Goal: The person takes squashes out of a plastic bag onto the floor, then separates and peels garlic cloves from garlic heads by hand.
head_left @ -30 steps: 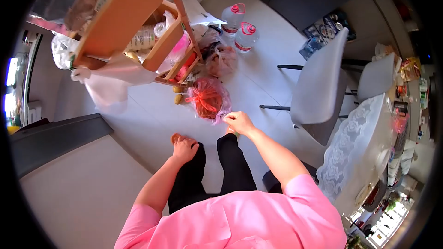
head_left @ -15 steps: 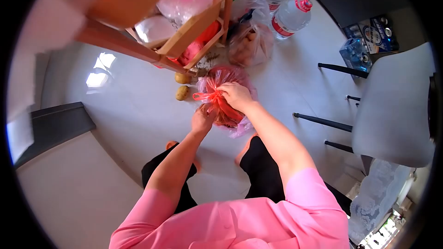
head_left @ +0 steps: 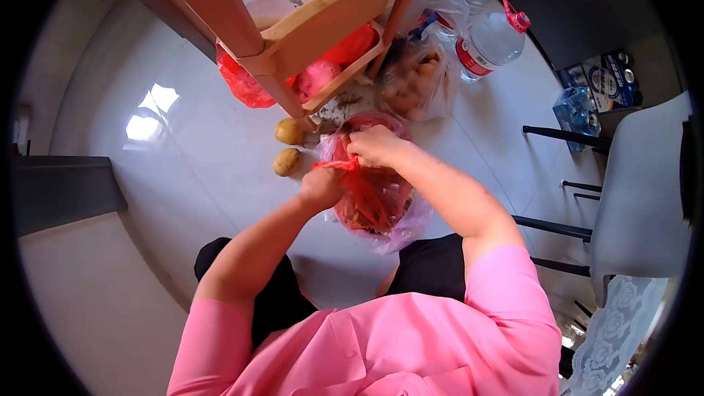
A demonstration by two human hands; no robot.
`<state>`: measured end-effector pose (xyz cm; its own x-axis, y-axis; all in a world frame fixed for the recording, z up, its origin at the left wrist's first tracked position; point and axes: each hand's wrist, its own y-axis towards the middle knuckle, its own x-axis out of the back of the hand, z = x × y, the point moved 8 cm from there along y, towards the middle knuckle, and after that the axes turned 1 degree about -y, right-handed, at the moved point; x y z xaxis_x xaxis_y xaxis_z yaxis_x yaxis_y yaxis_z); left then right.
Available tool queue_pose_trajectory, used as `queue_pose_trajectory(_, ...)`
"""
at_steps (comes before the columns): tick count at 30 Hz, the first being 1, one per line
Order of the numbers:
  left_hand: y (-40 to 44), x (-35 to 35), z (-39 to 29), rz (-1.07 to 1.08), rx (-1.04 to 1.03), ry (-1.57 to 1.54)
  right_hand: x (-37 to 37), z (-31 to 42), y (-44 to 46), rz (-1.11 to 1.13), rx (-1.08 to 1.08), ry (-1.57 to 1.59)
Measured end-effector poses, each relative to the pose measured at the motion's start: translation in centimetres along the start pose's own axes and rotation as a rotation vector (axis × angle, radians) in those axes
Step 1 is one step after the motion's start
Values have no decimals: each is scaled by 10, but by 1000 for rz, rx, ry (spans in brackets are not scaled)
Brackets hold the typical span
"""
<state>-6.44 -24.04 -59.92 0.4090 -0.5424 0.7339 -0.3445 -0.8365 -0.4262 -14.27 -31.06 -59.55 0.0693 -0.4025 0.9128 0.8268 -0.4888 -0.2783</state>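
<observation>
A red plastic bag (head_left: 361, 192) sits inside a clear pinkish bag (head_left: 412, 233) that seems to line a round container on the floor. My left hand (head_left: 321, 189) is closed on the red bag's gathered top, at its left side. Pinching the same bag from above right is my right hand (head_left: 375, 147), its fingertips close to the left ones. What lies inside the red bag cannot be made out. Just left of it, two potatoes rest on the floor, an upper potato (head_left: 290, 131) and a lower potato (head_left: 287, 162).
A wooden rack (head_left: 334, 1) holding bagged goods stands at the top. Beside it are a clear bag of round brownish items (head_left: 414, 81) and large water bottles (head_left: 493, 42). A grey chair (head_left: 638, 191) is at right, with drink packs (head_left: 612, 81) behind it.
My view has shifted lower and closer to the bag. The hands keep hold of the red bag, and its gathered top is now stretched between them.
</observation>
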Motion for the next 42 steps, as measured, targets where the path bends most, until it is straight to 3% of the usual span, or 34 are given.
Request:
queue_pose_trajectory(2,-15,0,14,61,52,40,9,-3,-6,-17,-19,61)
queue_pose_trajectory(4,-36,11,10,176,15,68,44,-38,-35,-386,-279,235)
queue_pose_trajectory(6,-57,11,9,163,-18,162,45,-81,-59,-392,-512,386)
queue_pose_trajectory(8,-62,18,1,131,-58,264,31,-106,-70,-399,-564,454)
queue_pose_trajectory(10,-69,63,-15,-465,-22,59,41,-91,-74,-419,-489,586)
queue_pose_trajectory(12,-55,70,-25,-566,-66,5,65,-58,-66,-415,-388,589)
queue_pose_trajectory(14,-33,41,-31,-288,-80,123,77,-24,-50,-240,-346,103)
queue_pose_trajectory(15,-29,30,-28,-181,-23,125,79,-15,-44,-284,-292,-86)
queue_pose_trajectory(16,-30,29,-27,-186,-24,125,80,-16,-41,-286,-291,-91)
queue_pose_trajectory(18,-41,25,-45,-221,-246,177,81,-32,-43,-374,-435,178)
queue_pose_trajectory(19,-51,35,-63,-217,-359,96,88,-42,-51,-545,-479,111)
queue_pose_trajectory(20,-55,36,-69,-219,-358,96,76,-71,-61,-620,-625,313)
queue_pose_trajectory(21,-71,34,-89,-214,-596,3,64,-99,-75,-690,-770,519)
queue_pose_trajectory(22,-91,34,-106,-203,-834,-91,67,-108,-79,-690,-772,521)
queue_pose_trajectory(23,-98,35,-110,-200,-838,-91,51,-128,-93,-746,-949,950)
queue_pose_trajectory(24,-101,19,-112,33,-776,-62,30,-135,-105,-779,-1107,1388)
queue_pose_trajectory(25,-105,3,-111,264,-705,-33,35,-138,-116,-776,-1109,1386)
queue_pose_trajectory(26,-106,8,-110,262,-703,-37,43,-138,-115,-650,-996,1338)
queue_pose_trajectory(28,-92,39,-96,69,-552,-347,71,-119,-110,-522,-879,1285)
queue_pose_trajectory(29,-84,41,-91,67,-550,-348,97,-97,-111,-459,-842,1090)
queue_pose_trajectory(30,-68,51,-73,-77,-399,-460,121,-81,-111,-396,-802,896)
queue_pose_trajectory(31,-58,63,-56,-219,-245,-568,137,-75,-113,-445,-777,895)
queue_pose_trajectory(32,-51,66,-57,-218,-245,-570,140,-70,-114,-444,-779,894)
queue_pose_trajectory(34,-42,84,-51,-359,-79,-360,149,-57,-109,-633,-654,1195)
queue_pose_trajectory(36,-32,72,-48,-370,-50,-291,134,-44,-94,-625,-564,1255)
queue_pose_trajectory(39,-7,29,-36,-82,33,-157,131,-35,-81,-693,-454,1320)
queue_pose_trajectory(40,0,26,-30,-83,33,-157,136,-34,-82,-776,-433,1319)
queue_pose_trajectory(42,9,35,2,-300,125,-500,145,-31,-90,-892,-457,1404)
